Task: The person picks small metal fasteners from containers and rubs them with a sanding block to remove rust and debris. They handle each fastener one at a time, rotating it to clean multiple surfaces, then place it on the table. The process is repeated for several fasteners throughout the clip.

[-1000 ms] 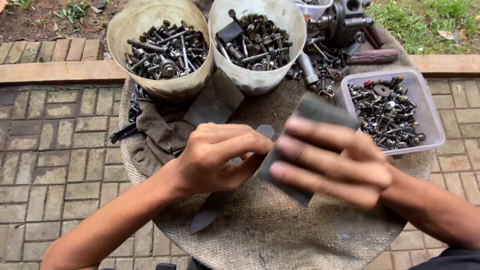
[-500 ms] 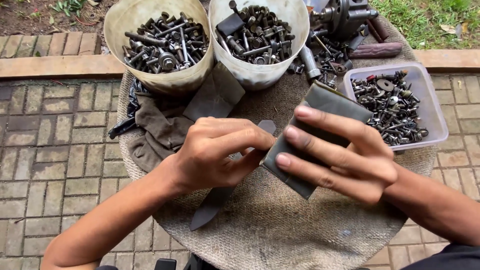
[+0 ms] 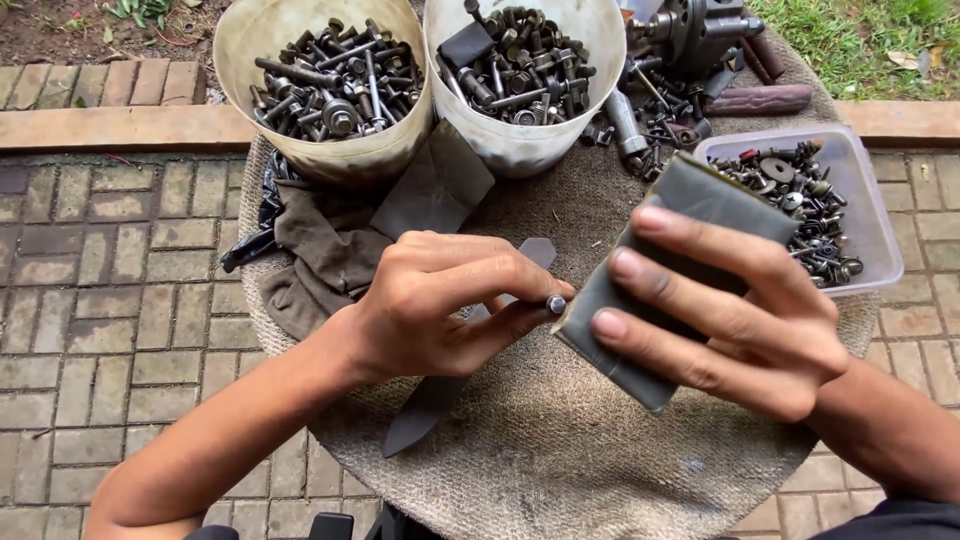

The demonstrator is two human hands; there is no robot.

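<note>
Bolt (image 3: 556, 303), small and steel-coloured, sits pinched between thumb and fingertips of the left hand (image 3: 440, 305), its round end touching the lower edge of a grey abrasive block (image 3: 672, 262), above the middle of the round tabletop (image 3: 560, 470), which is covered in coarse burlap. Starting at the left, a crumpled brown rag (image 3: 320, 245) lies on the tabletop's edge, over brick paving. Behind it stands a cream bucket (image 3: 330, 85) heaped with dark bolts and nuts. A flat grey strip (image 3: 432, 192) leans against that bucket, and a long dark blade-shaped piece (image 3: 425, 410) lies on the burlap, passing beneath the left hand. Next comes a white bucket (image 3: 525, 80), also full of hardware. The left hand is closed tight on the bolt. To its right, the right hand (image 3: 745, 320) is wrapped around the block, four fingers across its face, holding it tilted. Loose metal parts (image 3: 650, 110) lie scattered behind the block. Farthest right, a clear plastic tray (image 3: 870, 210) holds washers and small screws.
</note>
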